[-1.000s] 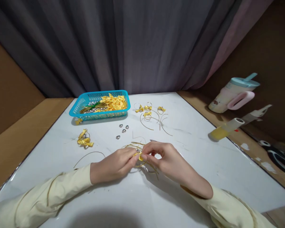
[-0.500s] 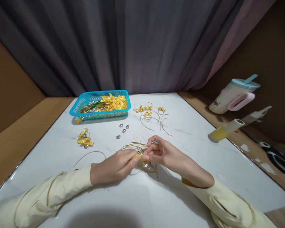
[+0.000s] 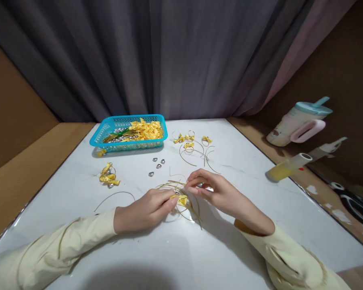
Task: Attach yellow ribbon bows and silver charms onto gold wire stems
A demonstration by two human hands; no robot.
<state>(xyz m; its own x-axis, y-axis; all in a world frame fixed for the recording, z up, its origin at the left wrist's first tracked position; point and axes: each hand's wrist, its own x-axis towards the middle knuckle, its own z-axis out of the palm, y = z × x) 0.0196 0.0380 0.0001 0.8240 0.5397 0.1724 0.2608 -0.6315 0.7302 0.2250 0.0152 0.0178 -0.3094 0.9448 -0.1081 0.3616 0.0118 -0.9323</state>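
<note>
Between thumb and fingers, my left hand (image 3: 153,209) grips a yellow ribbon bow (image 3: 183,200) with a small silver bead (image 3: 177,193) at its upper edge. My right hand (image 3: 211,189) is just up and to the right of the bow, its thumb and fingertips closed together. A fine thin wire (image 3: 177,175) runs to these fingertips and appears pinched there; the exact contact is hard to see. Beneath both hands lies a loose bunch of curved gold wires (image 3: 199,209), partly covered by the fingers.
A blue basket (image 3: 128,148) with yellow bows and silver beads stands at the back left. Several silver heart beads (image 3: 159,166), finished-looking bow pieces (image 3: 109,177) and more bows (image 3: 189,145) lie around. A tumbler (image 3: 290,125), glue bottle (image 3: 287,167) and scissors (image 3: 353,205) are rightward.
My right thumb has come off the bow and the hand has lifted slightly up and away, uncovering the bow's right side. My left hand keeps its hold in nearly the same place.
</note>
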